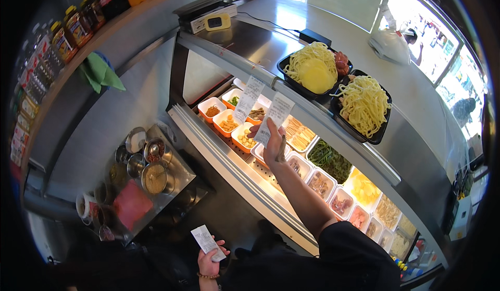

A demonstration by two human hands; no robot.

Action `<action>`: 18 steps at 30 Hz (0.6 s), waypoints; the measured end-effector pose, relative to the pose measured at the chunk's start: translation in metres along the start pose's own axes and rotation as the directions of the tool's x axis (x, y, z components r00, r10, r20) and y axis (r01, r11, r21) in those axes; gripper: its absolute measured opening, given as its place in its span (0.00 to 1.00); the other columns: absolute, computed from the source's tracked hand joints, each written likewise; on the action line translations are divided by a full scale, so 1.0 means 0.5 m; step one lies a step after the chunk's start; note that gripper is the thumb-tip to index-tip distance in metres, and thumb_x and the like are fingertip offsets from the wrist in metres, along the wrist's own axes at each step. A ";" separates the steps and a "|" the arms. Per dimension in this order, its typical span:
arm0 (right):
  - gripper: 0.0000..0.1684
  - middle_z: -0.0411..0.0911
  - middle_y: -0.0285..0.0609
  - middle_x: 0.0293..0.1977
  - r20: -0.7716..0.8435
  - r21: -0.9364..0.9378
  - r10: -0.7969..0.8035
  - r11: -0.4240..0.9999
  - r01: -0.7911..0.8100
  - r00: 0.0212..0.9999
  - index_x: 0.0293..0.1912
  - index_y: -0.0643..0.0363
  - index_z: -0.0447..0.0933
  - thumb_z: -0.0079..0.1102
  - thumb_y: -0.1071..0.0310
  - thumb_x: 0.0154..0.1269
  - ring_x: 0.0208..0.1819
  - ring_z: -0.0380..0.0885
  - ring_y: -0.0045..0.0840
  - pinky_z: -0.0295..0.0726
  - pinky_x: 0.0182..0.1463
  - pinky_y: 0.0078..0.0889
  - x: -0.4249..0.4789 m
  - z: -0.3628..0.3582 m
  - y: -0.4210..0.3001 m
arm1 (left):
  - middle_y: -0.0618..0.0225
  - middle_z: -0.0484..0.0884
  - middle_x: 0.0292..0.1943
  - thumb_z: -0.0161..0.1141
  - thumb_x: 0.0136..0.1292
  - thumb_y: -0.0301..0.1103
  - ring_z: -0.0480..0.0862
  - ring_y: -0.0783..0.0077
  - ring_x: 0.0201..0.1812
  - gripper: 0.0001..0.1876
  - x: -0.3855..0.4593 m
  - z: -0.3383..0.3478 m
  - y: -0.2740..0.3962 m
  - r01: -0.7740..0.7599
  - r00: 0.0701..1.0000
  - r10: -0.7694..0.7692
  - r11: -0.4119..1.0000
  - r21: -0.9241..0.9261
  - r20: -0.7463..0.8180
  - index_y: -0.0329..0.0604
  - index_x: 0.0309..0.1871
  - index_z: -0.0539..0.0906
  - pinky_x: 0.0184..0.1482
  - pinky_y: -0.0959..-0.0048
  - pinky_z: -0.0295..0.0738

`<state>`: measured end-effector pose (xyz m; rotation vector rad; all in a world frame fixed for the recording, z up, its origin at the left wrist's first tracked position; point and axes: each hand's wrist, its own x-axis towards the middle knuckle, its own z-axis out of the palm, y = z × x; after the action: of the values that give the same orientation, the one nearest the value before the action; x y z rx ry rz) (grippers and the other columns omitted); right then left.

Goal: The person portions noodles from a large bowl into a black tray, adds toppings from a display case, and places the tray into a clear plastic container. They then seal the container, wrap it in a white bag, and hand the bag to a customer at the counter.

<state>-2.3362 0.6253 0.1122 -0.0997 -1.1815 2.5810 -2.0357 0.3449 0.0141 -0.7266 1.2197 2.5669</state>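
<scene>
My right hand (274,140) reaches up to the glass front of a lit display case and grips a printed paper receipt (276,111) between thumb and fingers. Just left of it, a second receipt (249,99) hangs from the steel edge of the counter. Low in the view, my left hand (211,256), with a beaded bracelet at its wrist, holds another receipt (204,239). Above and right of my right hand, two black plastic trays stand on the counter: one tray (308,92) holds noodles (312,58) and some meat, the other tray (375,136) noodles (363,101).
Tubs of food, among them leafy greens (330,160), fill the display case (234,174). A scale (207,12) and a yellow timer (217,21) sit at the counter's far end. Left are a shelf of bottles (76,25) and a steel table (177,177) with pots.
</scene>
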 end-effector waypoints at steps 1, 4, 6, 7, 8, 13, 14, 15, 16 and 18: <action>0.23 0.80 0.50 0.29 -0.018 0.002 0.013 1.000 -0.013 1.000 0.51 0.68 0.72 0.46 0.55 0.75 0.30 0.81 0.36 0.83 0.40 0.38 -0.009 0.001 0.000 | 0.43 0.80 0.51 0.47 0.58 0.19 0.84 0.56 0.40 0.30 0.001 0.000 0.001 0.006 1.000 -0.006 1.000 -0.005 -0.002 0.36 0.68 0.65 0.46 0.50 0.82; 0.23 0.79 0.48 0.28 -0.049 -0.026 0.018 0.999 -0.019 0.999 0.51 0.67 0.72 0.47 0.54 0.76 0.29 0.81 0.32 0.82 0.38 0.35 -0.010 -0.009 -0.004 | 0.44 0.80 0.51 0.47 0.58 0.18 0.84 0.57 0.40 0.31 -0.004 -0.005 -0.005 0.008 1.000 -0.008 1.000 -0.014 0.006 0.37 0.68 0.65 0.46 0.49 0.82; 0.24 0.77 0.43 0.26 -0.077 -0.088 -0.024 0.996 0.017 0.997 0.53 0.67 0.72 0.47 0.52 0.76 0.26 0.78 0.26 0.81 0.33 0.30 0.003 -0.022 -0.010 | 0.44 0.80 0.51 0.47 0.58 0.18 0.84 0.56 0.40 0.31 -0.008 -0.007 -0.014 0.014 1.000 -0.013 1.000 -0.020 0.013 0.37 0.68 0.65 0.46 0.49 0.82; 0.24 0.76 0.43 0.25 -0.084 -0.070 -0.052 0.996 0.046 0.995 0.53 0.67 0.71 0.47 0.52 0.76 0.26 0.77 0.25 0.81 0.33 0.30 0.014 -0.023 -0.010 | 0.44 0.80 0.51 0.47 0.58 0.18 0.84 0.56 0.40 0.31 -0.008 -0.008 -0.021 0.021 1.000 -0.021 0.999 -0.024 0.016 0.36 0.68 0.65 0.46 0.49 0.82; 0.25 0.76 0.42 0.25 -0.093 -0.053 -0.081 0.996 0.076 0.992 0.53 0.67 0.71 0.47 0.52 0.76 0.25 0.77 0.25 0.81 0.32 0.30 0.026 -0.022 -0.009 | 0.44 0.80 0.51 0.47 0.58 0.18 0.84 0.56 0.40 0.31 -0.009 -0.009 -0.027 0.030 0.999 -0.029 0.999 -0.028 0.019 0.36 0.68 0.65 0.47 0.49 0.82; 0.31 0.75 0.43 0.25 -0.152 0.032 -0.095 0.994 0.101 0.984 0.51 0.68 0.71 0.50 0.45 0.73 0.23 0.76 0.26 0.79 0.30 0.31 0.022 0.033 -0.014 | 0.41 0.80 0.51 0.47 0.59 0.18 0.85 0.55 0.40 0.28 -0.012 0.005 -0.042 0.039 0.999 -0.038 0.998 -0.046 0.028 0.34 0.67 0.66 0.47 0.51 0.82; 0.33 0.75 0.43 0.24 -0.173 0.016 -0.095 0.995 0.099 0.980 0.51 0.69 0.71 0.49 0.43 0.72 0.23 0.76 0.26 0.79 0.30 0.31 0.024 0.035 -0.019 | 0.41 0.80 0.51 0.47 0.59 0.18 0.85 0.55 0.40 0.28 -0.013 0.006 -0.043 0.038 0.999 -0.037 0.998 -0.044 0.031 0.34 0.67 0.66 0.47 0.51 0.82; 0.35 0.75 0.43 0.24 -0.195 0.001 -0.097 0.995 0.099 0.976 0.50 0.69 0.71 0.49 0.40 0.72 0.22 0.76 0.27 0.80 0.30 0.31 0.031 0.037 -0.027 | 0.41 0.80 0.51 0.47 0.59 0.18 0.85 0.55 0.40 0.29 -0.014 0.010 -0.041 0.028 0.999 -0.027 0.999 -0.037 0.036 0.34 0.67 0.66 0.47 0.51 0.82; 0.37 0.75 0.43 0.23 -0.216 -0.015 -0.098 0.995 0.098 0.971 0.50 0.70 0.71 0.48 0.38 0.71 0.22 0.76 0.27 0.80 0.30 0.31 0.036 0.040 -0.032 | 0.41 0.80 0.51 0.47 0.59 0.18 0.85 0.55 0.40 0.29 -0.016 0.015 -0.037 0.018 0.999 -0.017 0.999 -0.030 0.039 0.34 0.67 0.66 0.47 0.51 0.82; 0.39 0.75 0.43 0.22 -0.249 0.018 -0.081 0.996 0.088 0.965 0.49 0.70 0.72 0.47 0.35 0.70 0.21 0.76 0.27 0.79 0.29 0.30 0.048 0.043 -0.031 | 0.41 0.80 0.51 0.47 0.59 0.18 0.85 0.55 0.40 0.28 -0.018 0.017 -0.034 0.007 0.999 -0.005 1.000 -0.027 0.042 0.34 0.66 0.66 0.47 0.51 0.82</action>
<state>-2.3594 0.6264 0.1393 -0.3482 -1.0334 2.4245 -2.0242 0.3624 0.0117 -0.6777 1.1707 2.5850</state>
